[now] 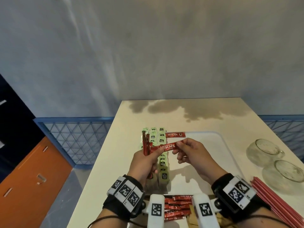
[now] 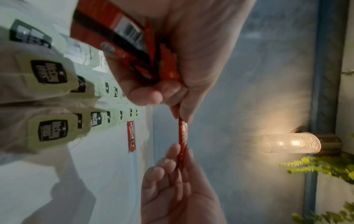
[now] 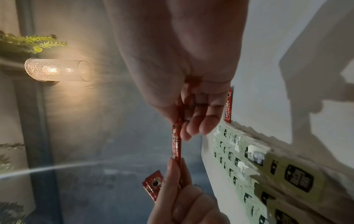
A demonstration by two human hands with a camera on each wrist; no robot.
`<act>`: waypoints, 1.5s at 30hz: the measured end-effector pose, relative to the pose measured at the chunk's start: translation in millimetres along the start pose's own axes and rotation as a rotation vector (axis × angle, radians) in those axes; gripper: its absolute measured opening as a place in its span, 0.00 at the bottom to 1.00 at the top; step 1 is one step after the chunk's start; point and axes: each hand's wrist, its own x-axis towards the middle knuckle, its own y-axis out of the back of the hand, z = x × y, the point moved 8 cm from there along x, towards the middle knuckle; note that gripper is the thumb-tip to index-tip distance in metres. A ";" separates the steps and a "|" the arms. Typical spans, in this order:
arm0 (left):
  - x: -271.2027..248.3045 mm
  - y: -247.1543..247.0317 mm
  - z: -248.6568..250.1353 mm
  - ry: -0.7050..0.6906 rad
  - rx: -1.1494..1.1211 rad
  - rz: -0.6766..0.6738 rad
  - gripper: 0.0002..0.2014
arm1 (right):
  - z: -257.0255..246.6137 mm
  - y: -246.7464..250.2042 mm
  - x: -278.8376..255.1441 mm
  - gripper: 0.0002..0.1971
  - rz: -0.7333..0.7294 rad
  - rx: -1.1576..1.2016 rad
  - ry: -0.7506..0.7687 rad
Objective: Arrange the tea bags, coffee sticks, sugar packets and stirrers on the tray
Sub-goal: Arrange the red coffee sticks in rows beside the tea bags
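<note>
Red Nescafé stick [image 1: 167, 147] spans L–R betw. both grips, right hand [image 1: 189, 155] pinching its R end, left hand [image 1: 148, 160] pinching its L end w/ spare sticks [image 1: 145, 145], laid stick [image 1: 175, 134] on tray [image 1: 220, 145] just beyond.

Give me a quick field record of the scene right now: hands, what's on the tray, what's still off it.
left hand: grips a bundle of coffee sticks
right hand: pinches the end of one stick drawn from the bundle
tray: tea bags in rows at left; one coffee stick lying flat at far edge
off tray: stirrers, two glass cups, more sticks near edge
</note>
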 end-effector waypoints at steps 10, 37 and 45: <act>4.0 -1.0 7.1 -0.105 0.204 0.016 0.13 | -5.8 -11.7 4.6 0.12 -0.162 -0.193 -0.032; 52.8 26.3 10.8 0.116 0.030 -0.063 0.10 | 48.9 98.4 83.6 0.07 0.174 -0.133 -0.233; 50.0 38.2 1.1 0.128 0.024 -0.072 0.11 | 65.4 92.7 120.4 0.08 0.284 -0.244 -0.204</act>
